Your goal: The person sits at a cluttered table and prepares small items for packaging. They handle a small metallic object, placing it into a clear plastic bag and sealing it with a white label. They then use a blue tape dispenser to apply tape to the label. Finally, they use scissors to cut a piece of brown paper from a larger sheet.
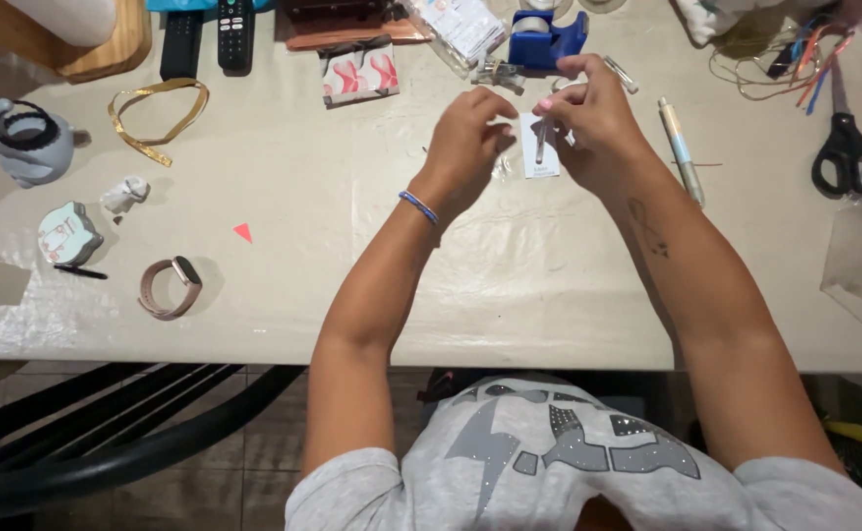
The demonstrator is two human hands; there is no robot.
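Both of my hands meet over the middle of the table [284, 305]. My right hand [593, 118] pinches a small white card [539, 147] with a thin dark piece on it, held just above the tabletop. My left hand [470, 133], with a blue band at the wrist, has its fingertips closed at the card's left edge, touching it. Small clear bits [502, 167] lie on the table under the hands. A blue tape dispenser [546, 39] stands just beyond my fingers.
A pen [682, 149] lies right of my right hand, black-handled scissors [847, 147] and coloured cords farther right. On the left are a gold ribbon [156, 118], a pink smartwatch [168, 287], a small teal tin [69, 234], a red paper triangle [243, 232], and remote controls [235, 32].
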